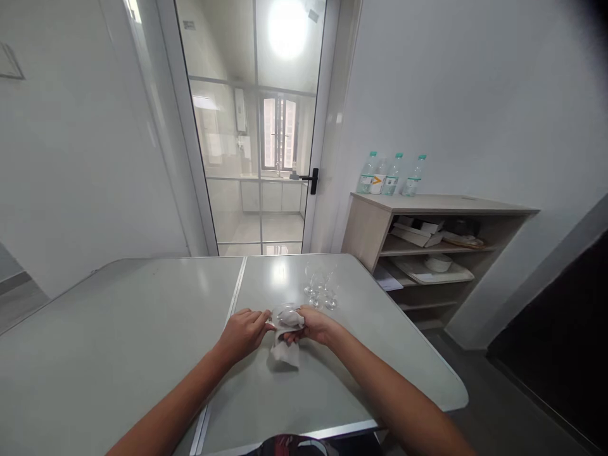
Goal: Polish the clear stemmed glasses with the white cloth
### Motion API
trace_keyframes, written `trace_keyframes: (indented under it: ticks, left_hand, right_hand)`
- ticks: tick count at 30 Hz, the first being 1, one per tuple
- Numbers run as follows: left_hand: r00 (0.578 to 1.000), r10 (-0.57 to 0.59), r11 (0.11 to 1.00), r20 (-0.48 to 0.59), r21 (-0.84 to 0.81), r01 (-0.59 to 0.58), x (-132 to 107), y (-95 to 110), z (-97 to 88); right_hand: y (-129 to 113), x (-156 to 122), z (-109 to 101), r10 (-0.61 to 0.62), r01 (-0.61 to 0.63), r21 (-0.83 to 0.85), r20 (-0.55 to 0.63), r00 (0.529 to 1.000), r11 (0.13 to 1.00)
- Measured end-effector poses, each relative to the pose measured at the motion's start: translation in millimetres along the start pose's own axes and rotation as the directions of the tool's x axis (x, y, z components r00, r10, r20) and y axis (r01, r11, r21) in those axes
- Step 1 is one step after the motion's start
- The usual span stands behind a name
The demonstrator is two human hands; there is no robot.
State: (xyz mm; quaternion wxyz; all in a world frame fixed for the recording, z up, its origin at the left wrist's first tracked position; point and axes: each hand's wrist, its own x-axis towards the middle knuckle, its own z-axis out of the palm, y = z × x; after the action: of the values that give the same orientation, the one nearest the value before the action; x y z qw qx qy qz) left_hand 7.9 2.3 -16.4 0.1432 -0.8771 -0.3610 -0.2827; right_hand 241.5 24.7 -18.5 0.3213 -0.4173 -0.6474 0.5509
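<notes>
The left hand (247,330) is closed in a pinch, its thumb and fingers gripping the left edge of a clear glass (286,314), while the right hand (314,324) is wrapped round the other side, fingers curled beneath and gripping both the glass and a white cloth (285,356). With the glass as the middle of a clock face and twelve pointing straight ahead, the left hand sits between eight and nine o'clock and the right hand at three. The glass is held above the table (156,329), tilted on its side, its exact shape partly hidden by fingers and cloth; the cloth's loose end hangs toward six. Near the right hand, between one and two o'clock, more clear glasses (321,290) are bunched together on the tabletop, too see-through to count. A metal strip (238,282) crosses the table and passes beneath the left forearm. Farther off, between two and three o'clock, there is a wooden shelf unit (370,218) with a pale bowl (437,263) on a tray inside; plastic bottles (391,176) with green caps stand on top, between one and two. A glass door (280,218) with a black handle (314,182) is close to twelve.
</notes>
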Motion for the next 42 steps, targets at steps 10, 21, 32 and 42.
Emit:
trace_keyframes:
  ticks: [10,21,32,42]
  left_hand:
    - [0.84,-0.012,0.764,0.543,-0.537,0.357,9.4,9.0,-11.6]
    - [0.965,-0.073,0.997,0.253,0.012,0.073,6.4,4.9,-0.6]
    - [0.958,-0.058,0.977,0.281,-0.181,0.113,8.3,8.3,2.2]
    - [0.998,0.033,0.999,0.054,0.0,-0.033,5.4,15.1,-2.0]
  right_hand:
    - [-12.3,-9.4,-8.9,-0.584,0.57,-0.409,0.103,0.805,0.713]
    - [-8.6,-1.1,-7.0,-0.124,0.121,-0.07,-0.034,0.992,0.99]
    - [-12.1,-4.4,-9.0,-0.346,0.337,-0.092,-0.117,0.931,0.937]
    - [-0.9,3.8,-7.5,0.003,0.008,0.093,-0.112,0.994,0.996]
